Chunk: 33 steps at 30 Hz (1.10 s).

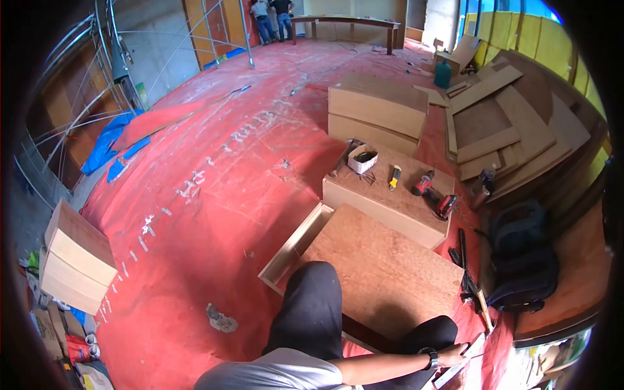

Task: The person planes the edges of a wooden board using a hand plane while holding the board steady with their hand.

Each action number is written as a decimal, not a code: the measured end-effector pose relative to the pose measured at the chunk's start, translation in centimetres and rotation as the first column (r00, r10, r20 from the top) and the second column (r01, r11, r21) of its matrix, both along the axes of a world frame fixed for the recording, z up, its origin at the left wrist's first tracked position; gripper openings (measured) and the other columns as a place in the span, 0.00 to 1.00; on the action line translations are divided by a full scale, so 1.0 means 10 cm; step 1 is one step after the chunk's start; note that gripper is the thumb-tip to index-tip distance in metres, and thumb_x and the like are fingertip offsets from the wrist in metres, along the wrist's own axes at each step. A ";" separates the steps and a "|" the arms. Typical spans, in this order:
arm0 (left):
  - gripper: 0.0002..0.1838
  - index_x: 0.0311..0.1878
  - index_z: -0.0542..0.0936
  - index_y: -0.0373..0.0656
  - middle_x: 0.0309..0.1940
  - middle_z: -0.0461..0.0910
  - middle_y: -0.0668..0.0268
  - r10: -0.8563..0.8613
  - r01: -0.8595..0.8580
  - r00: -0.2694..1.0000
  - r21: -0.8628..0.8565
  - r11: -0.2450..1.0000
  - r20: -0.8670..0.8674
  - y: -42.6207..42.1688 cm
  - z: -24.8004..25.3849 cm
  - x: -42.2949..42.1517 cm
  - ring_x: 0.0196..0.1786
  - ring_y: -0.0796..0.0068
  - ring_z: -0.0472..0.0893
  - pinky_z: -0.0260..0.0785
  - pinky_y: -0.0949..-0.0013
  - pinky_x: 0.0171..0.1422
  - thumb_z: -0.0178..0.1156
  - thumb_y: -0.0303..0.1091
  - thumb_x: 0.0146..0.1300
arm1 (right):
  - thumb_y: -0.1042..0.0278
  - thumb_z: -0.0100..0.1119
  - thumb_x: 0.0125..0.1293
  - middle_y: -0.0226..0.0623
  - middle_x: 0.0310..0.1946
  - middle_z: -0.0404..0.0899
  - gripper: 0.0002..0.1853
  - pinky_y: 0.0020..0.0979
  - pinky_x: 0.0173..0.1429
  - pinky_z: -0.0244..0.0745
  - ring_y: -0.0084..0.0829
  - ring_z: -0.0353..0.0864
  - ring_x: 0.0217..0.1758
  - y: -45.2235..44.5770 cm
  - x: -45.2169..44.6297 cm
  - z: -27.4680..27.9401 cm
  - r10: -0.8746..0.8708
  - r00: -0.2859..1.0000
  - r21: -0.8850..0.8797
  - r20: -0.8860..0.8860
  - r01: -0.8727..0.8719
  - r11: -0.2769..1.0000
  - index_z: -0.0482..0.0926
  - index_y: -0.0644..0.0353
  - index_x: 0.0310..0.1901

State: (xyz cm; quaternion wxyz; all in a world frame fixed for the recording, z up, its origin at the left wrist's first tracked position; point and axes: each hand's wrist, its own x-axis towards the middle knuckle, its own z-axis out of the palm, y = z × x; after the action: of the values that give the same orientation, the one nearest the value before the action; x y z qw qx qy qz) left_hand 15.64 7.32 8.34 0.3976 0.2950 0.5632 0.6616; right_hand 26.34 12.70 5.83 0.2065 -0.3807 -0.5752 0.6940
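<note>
My right hand [452,355], with a watch on its wrist, is at the lower right, closed around a long pale strip [476,346] whose exact kind I cannot make out. My left hand is out of view. In front of my knees lies a wooden cabinet box [383,257] with a flat brown top and an open-topped section along its left side. Dark metal rails [463,250] and a hammer-like tool with a wooden handle [484,309] lie on the floor just beyond my right hand.
A second box [383,205] carries a white container of screws [362,158], a yellow-handled tool [394,177] and a red drill [424,184]. Behind stands another box [377,107]. Boards [513,123] lie right; a black bag [523,273] is nearby. Scaffolding [117,65] stands left; two people are far back.
</note>
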 end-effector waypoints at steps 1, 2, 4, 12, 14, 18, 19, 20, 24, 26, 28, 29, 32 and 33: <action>0.32 0.80 0.59 0.35 0.52 0.81 0.44 -0.028 0.028 1.000 -0.027 0.999 0.011 -0.08 0.12 -0.03 0.51 0.60 0.82 0.76 0.55 0.53 0.53 0.31 0.76 | 0.55 0.45 0.85 0.44 0.55 0.80 0.24 0.39 0.56 0.81 0.37 0.82 0.53 -0.01 -0.02 0.01 0.001 1.000 -0.004 0.000 -0.001 1.000 0.67 0.61 0.73; 0.33 0.80 0.57 0.34 0.53 0.80 0.43 -0.032 0.034 0.999 -0.064 0.997 0.028 -0.15 0.24 -0.06 0.53 0.59 0.82 0.75 0.54 0.55 0.53 0.31 0.76 | 0.55 0.45 0.85 0.44 0.56 0.80 0.24 0.39 0.56 0.81 0.37 0.82 0.53 -0.02 -0.02 0.01 0.005 1.000 -0.004 0.003 -0.005 1.000 0.67 0.61 0.73; 0.35 0.82 0.55 0.32 0.55 0.79 0.42 -0.039 0.047 0.997 -0.137 0.989 0.061 -0.25 0.40 -0.10 0.56 0.55 0.81 0.74 0.53 0.59 0.54 0.32 0.76 | 0.55 0.46 0.85 0.45 0.56 0.80 0.24 0.39 0.56 0.81 0.37 0.82 0.53 -0.02 -0.06 0.00 0.004 1.000 -0.005 0.007 -0.004 1.000 0.67 0.61 0.73; 0.39 0.84 0.47 0.31 0.64 0.71 0.39 0.161 -0.177 0.963 -0.056 0.983 -0.215 -0.03 0.09 0.20 0.63 0.44 0.75 0.68 0.52 0.72 0.53 0.29 0.76 | 0.56 0.47 0.84 0.45 0.56 0.81 0.25 0.40 0.56 0.81 0.38 0.82 0.53 -0.03 -0.08 0.03 0.003 1.000 -0.008 0.017 -0.003 1.000 0.68 0.61 0.73; 0.39 0.83 0.46 0.30 0.64 0.70 0.38 0.199 -0.234 0.920 -0.067 0.970 -0.339 0.08 -0.04 0.22 0.64 0.43 0.75 0.68 0.52 0.73 0.52 0.29 0.76 | 0.56 0.47 0.84 0.45 0.56 0.81 0.25 0.40 0.56 0.81 0.38 0.82 0.53 -0.02 -0.09 0.04 0.007 1.000 -0.005 0.019 -0.007 1.000 0.68 0.61 0.73; 0.40 0.83 0.45 0.28 0.65 0.69 0.36 0.304 -0.345 0.838 -0.008 0.939 -0.453 0.28 -0.35 0.32 0.66 0.41 0.73 0.67 0.52 0.74 0.52 0.29 0.76 | 0.56 0.48 0.83 0.45 0.56 0.81 0.25 0.40 0.56 0.81 0.38 0.82 0.54 -0.02 -0.10 0.06 0.008 1.000 -0.011 0.020 -0.008 1.000 0.68 0.61 0.73; 0.40 0.83 0.45 0.28 0.65 0.69 0.36 0.331 -0.373 0.819 0.004 0.928 -0.469 0.32 -0.40 0.33 0.66 0.41 0.73 0.67 0.52 0.74 0.52 0.29 0.76 | 0.56 0.48 0.83 0.45 0.56 0.81 0.25 0.40 0.56 0.81 0.38 0.82 0.54 -0.02 -0.11 0.05 0.008 1.000 -0.009 0.021 -0.008 1.000 0.68 0.61 0.73; 0.40 0.83 0.45 0.28 0.66 0.69 0.36 0.299 -0.343 0.843 -0.018 0.939 -0.447 0.35 -0.46 0.32 0.66 0.41 0.73 0.67 0.52 0.74 0.52 0.29 0.75 | 0.56 0.48 0.83 0.45 0.56 0.81 0.25 0.40 0.56 0.81 0.38 0.82 0.54 -0.02 -0.11 0.05 0.009 1.000 -0.008 0.021 -0.009 1.000 0.68 0.61 0.73; 0.40 0.83 0.45 0.29 0.66 0.68 0.35 0.282 -0.316 0.868 -0.017 0.949 -0.409 0.46 -0.71 0.35 0.66 0.40 0.73 0.68 0.52 0.73 0.53 0.28 0.75 | 0.56 0.48 0.83 0.45 0.56 0.81 0.25 0.40 0.56 0.81 0.38 0.82 0.54 -0.02 -0.08 0.06 0.006 1.000 -0.006 0.027 -0.006 1.000 0.68 0.61 0.73; 0.40 0.83 0.46 0.29 0.66 0.69 0.35 0.277 -0.309 0.875 -0.020 0.951 -0.397 0.48 -0.73 0.34 0.65 0.40 0.73 0.68 0.51 0.72 0.53 0.28 0.75 | 0.56 0.49 0.83 0.46 0.56 0.81 0.25 0.41 0.56 0.81 0.39 0.82 0.54 -0.01 -0.07 0.06 0.009 1.000 -0.002 0.027 -0.009 1.000 0.68 0.61 0.73; 0.40 0.82 0.48 0.28 0.64 0.70 0.34 0.216 -0.257 0.908 -0.068 0.964 -0.359 0.26 -0.33 0.21 0.64 0.40 0.74 0.69 0.51 0.71 0.53 0.27 0.74 | 0.56 0.49 0.83 0.46 0.57 0.81 0.25 0.41 0.56 0.81 0.39 0.82 0.55 0.01 -0.05 0.06 0.011 1.000 0.001 0.028 -0.011 1.000 0.68 0.61 0.73; 0.39 0.82 0.48 0.28 0.63 0.71 0.34 0.187 -0.231 0.920 -0.090 0.969 -0.345 0.18 -0.21 0.16 0.64 0.40 0.75 0.69 0.51 0.70 0.54 0.27 0.74 | 0.56 0.49 0.83 0.46 0.57 0.81 0.25 0.41 0.56 0.81 0.39 0.82 0.55 0.01 -0.03 0.05 0.012 0.999 0.003 0.029 -0.012 1.000 0.68 0.61 0.73; 0.39 0.81 0.50 0.26 0.61 0.73 0.34 0.110 -0.162 0.945 -0.147 0.976 -0.307 0.05 -0.02 0.07 0.62 0.41 0.76 0.70 0.51 0.70 0.55 0.28 0.73 | 0.56 0.49 0.82 0.46 0.57 0.81 0.26 0.41 0.56 0.81 0.39 0.82 0.55 0.04 -0.01 0.03 0.014 1.000 0.002 0.026 -0.014 1.000 0.68 0.61 0.73; 0.38 0.80 0.51 0.26 0.60 0.74 0.34 0.094 -0.147 0.949 -0.162 0.976 -0.299 0.05 -0.02 0.06 0.62 0.41 0.77 0.70 0.51 0.69 0.55 0.28 0.73 | 0.56 0.49 0.82 0.46 0.57 0.81 0.26 0.41 0.56 0.81 0.39 0.82 0.55 0.05 0.02 0.03 0.021 1.000 -0.001 0.020 -0.021 1.000 0.68 0.61 0.74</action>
State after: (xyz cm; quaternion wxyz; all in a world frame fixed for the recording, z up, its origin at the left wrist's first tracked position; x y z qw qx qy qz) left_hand 16.19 7.87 8.18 0.2946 0.3160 0.6906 0.5800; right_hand 26.50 13.25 6.14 0.1936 -0.3816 -0.5808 0.6925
